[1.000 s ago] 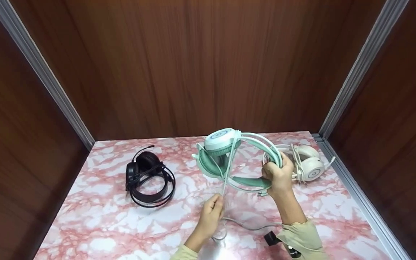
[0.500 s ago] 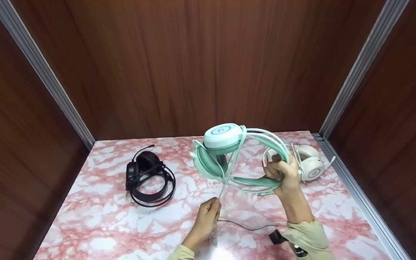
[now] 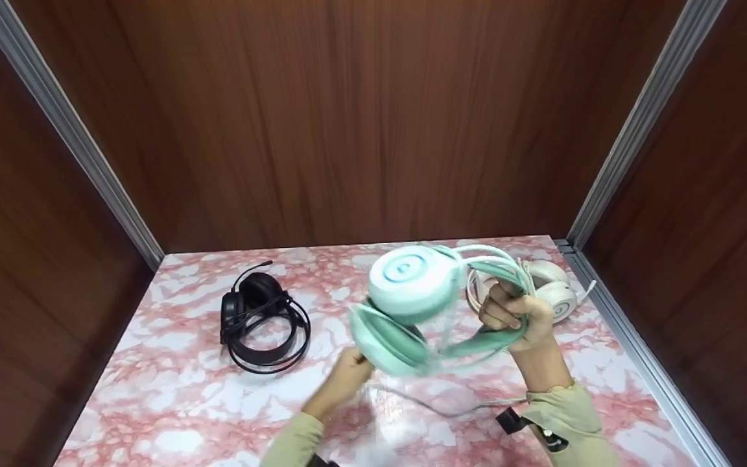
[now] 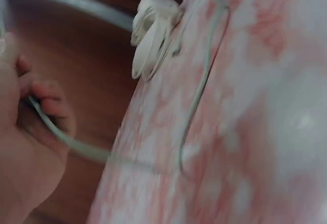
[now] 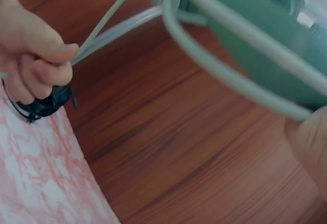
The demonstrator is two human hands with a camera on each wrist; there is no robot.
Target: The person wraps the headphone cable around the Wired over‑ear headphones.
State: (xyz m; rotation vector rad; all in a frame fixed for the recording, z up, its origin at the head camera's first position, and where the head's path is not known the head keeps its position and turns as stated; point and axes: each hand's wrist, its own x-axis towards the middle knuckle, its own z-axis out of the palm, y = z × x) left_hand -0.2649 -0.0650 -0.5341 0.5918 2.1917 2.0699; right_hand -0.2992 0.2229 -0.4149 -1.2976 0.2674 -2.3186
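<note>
Mint-green and white headphones (image 3: 412,282) are held up over the table, blurred, one ear cup facing the camera. My right hand (image 3: 519,318) grips their headband (image 5: 225,73) with curled fingers. In the right wrist view, my left hand (image 5: 38,55) pinches the pale green cable (image 5: 110,17), which runs taut to the headphones. Its fingertips are partly hidden behind the lower ear cup in the head view. More cable (image 4: 202,76) passes through the left hand's curled fingers and trails over the table in the left wrist view.
A black headset (image 3: 263,324) with a microphone boom lies at the table's left. A white headset (image 3: 558,295), its cable bundled, lies at the right, partly behind the right hand. Brown wood-grain panels (image 3: 360,130) enclose the pink marbled tabletop (image 3: 179,441).
The headphones have tipped, turning an ear cup more toward the camera. My left hand has moved left and slightly down with the cable; my right hand has shifted a little right, still gripping the headband.
</note>
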